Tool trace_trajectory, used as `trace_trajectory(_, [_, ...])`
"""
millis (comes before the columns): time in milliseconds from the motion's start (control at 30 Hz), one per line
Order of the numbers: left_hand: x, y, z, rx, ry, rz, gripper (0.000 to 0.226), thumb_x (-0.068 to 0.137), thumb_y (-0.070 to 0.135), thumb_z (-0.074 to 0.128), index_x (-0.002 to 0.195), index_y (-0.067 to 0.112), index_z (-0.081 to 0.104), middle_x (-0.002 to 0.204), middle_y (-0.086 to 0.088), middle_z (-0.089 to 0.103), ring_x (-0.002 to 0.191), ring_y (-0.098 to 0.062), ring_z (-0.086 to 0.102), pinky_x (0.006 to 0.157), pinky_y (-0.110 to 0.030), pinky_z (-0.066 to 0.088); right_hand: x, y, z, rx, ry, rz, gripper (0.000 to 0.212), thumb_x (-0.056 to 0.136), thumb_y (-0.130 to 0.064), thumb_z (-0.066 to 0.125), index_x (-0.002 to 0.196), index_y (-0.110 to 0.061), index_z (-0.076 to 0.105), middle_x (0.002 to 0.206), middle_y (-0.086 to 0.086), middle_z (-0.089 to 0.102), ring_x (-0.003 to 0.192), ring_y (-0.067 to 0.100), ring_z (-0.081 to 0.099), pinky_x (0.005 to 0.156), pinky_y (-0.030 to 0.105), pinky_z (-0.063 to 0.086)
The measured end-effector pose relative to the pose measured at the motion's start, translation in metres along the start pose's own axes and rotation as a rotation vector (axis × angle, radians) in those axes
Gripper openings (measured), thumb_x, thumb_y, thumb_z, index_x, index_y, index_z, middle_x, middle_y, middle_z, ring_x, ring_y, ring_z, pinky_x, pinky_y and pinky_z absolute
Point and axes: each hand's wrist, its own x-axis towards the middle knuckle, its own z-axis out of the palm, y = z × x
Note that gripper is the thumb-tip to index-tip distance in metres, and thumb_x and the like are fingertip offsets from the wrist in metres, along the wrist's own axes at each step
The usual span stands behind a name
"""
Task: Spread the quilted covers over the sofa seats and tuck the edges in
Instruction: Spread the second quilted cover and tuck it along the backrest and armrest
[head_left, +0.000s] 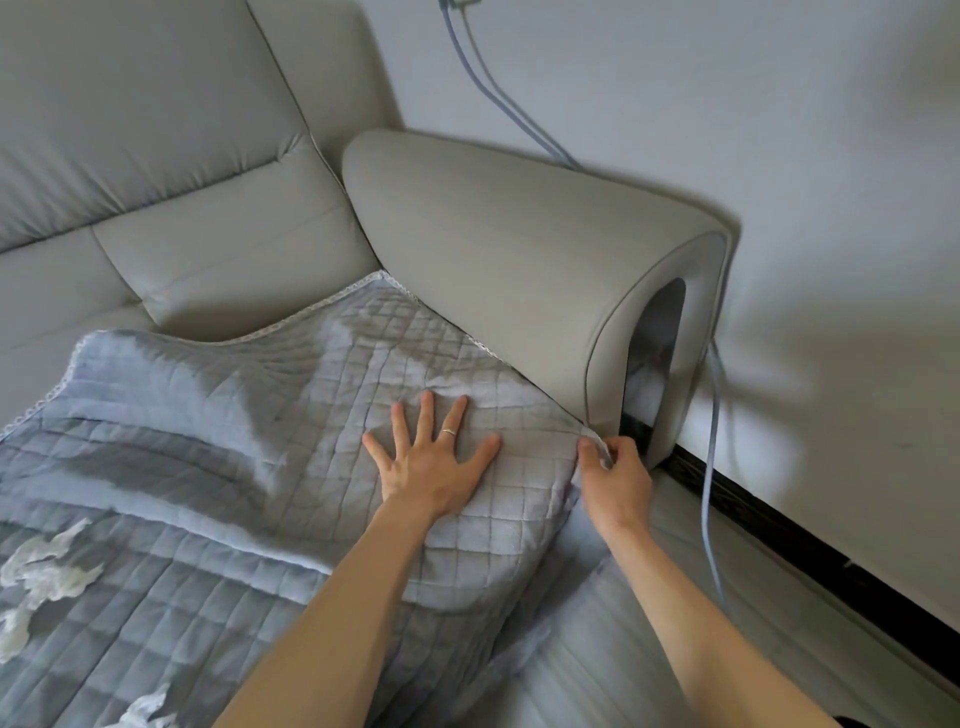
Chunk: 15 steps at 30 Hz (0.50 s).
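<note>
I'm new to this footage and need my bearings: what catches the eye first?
First, the left hand, fingers spread, pressing flat on the blue-grey quilted cover near the seat's right end. Beside it the right hand pinches the cover's corner edge at the foot of the grey armrest. Two pale cables run down the wall behind.

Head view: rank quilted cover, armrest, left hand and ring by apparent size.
1. quilted cover
2. armrest
3. left hand, flat on the cover
4. ring on that hand
The gaps are wide enough that nearness to the camera does not change the order.
</note>
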Motion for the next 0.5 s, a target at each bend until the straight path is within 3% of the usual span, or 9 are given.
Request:
trace_trajectory(100, [0.007,0.002,-0.001,-0.005,0.065,0.018,0.083,0.08,0.087,0.007,0.152,0.047,0.006,0.165,0.005,-0.007,0.149,-0.028,-0.019,0.112,-0.066,-0.014,0.004,-0.004,0.004,-0.01,0.012,0.056,0.023,0.097,-0.035,0.054,0.1,-0.013,0.056,0.094,0.006,0.063,0.088,0.026,0.059,0.077,0.035,0.045])
trace_trajectory(200, [0.019,0.01,-0.004,-0.026,0.198,0.149,0.068,0.092,0.072,0.02,0.152,0.04,0.018,0.165,0.006,0.003,0.151,-0.015,-0.01,0.118,-0.058,-0.01,0.004,-0.002,0.003,0.049,-0.005,0.167,0.024,0.095,-0.037,0.057,0.101,-0.014,0.056,0.089,0.004,0.062,0.087,0.026,0.06,0.08,0.041,0.051])
trace_trajectory(300, [0.032,0.024,-0.009,-0.016,0.136,0.303,0.064,0.098,0.062,0.021,0.156,0.036,0.014,0.165,0.012,0.005,0.15,-0.008,-0.008,0.121,-0.049,-0.009,0.007,0.003,-0.003,0.102,-0.035,0.229,0.021,0.092,-0.036,0.061,0.094,-0.015,0.058,0.086,0.005,0.063,0.085,0.026,0.061,0.074,0.035,0.046])
trace_trajectory(400, [0.042,0.031,-0.008,-0.035,0.057,0.301,0.065,0.097,0.061,0.024,0.156,0.035,0.015,0.164,0.013,0.009,0.151,-0.01,-0.002,0.122,-0.047,-0.002,0.014,0.003,-0.003,0.141,-0.051,0.272,0.019,0.089,-0.032,0.063,0.092,-0.014,0.058,0.088,0.008,0.063,0.082,0.026,0.059,0.069,0.034,0.043])
trace_trajectory(500, [0.049,0.035,-0.009,-0.03,0.062,0.274,0.066,0.095,0.061,0.028,0.155,0.035,0.018,0.163,0.012,0.014,0.151,-0.013,0.005,0.121,-0.048,0.006,0.021,-0.005,-0.001,0.122,-0.037,0.282,0.014,0.087,-0.027,0.062,0.094,-0.017,0.057,0.093,0.011,0.065,0.084,0.026,0.06,0.073,0.036,0.046])
